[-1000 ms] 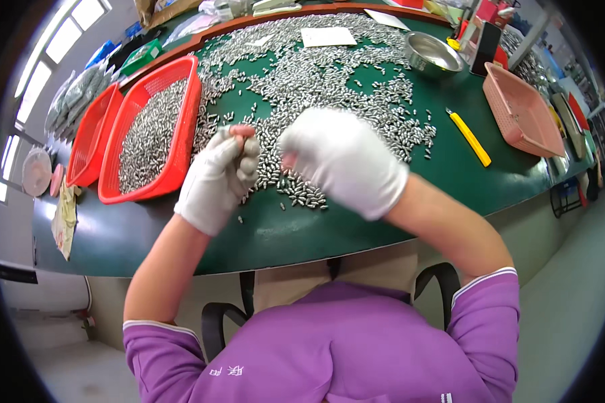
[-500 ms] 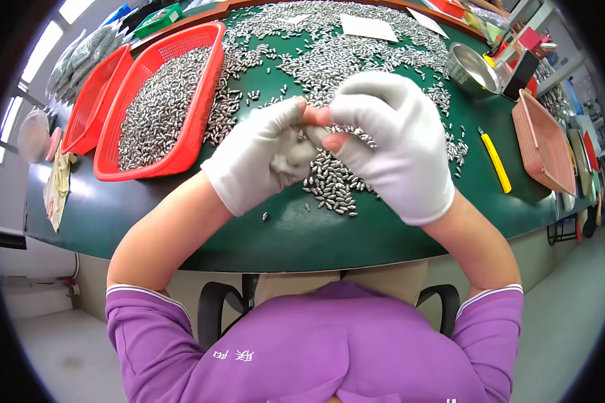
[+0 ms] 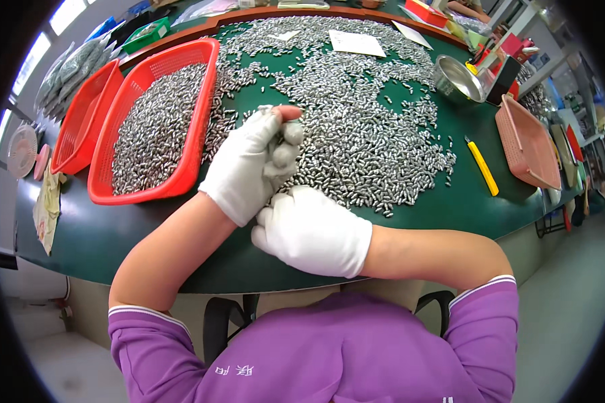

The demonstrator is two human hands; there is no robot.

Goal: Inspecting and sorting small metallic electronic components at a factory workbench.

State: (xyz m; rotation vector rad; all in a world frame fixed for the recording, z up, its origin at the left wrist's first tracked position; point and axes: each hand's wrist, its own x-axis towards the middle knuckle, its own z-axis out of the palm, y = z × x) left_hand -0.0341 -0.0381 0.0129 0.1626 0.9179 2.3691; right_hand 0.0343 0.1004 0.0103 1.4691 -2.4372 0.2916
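Small metal pins (image 3: 356, 144) lie heaped just beyond the gloved left hand (image 3: 252, 164), whose fist is closed on some; they look hard, light, slippery, best pinched sideways. Right hand (image 3: 312, 232) rests curled, contents hidden.

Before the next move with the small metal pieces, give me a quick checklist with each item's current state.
1. Left hand in white glove, closed around something over the green table: ok.
2. What the left fist holds: cannot tell, hidden.
3. Right hand in white glove, resting at the near edge of the heap of small silvery metal pieces: ok.
4. Red plastic basket beside the left hand, partly filled with pieces: ok.
5. Yellow utility knife lying apart from both hands: ok.
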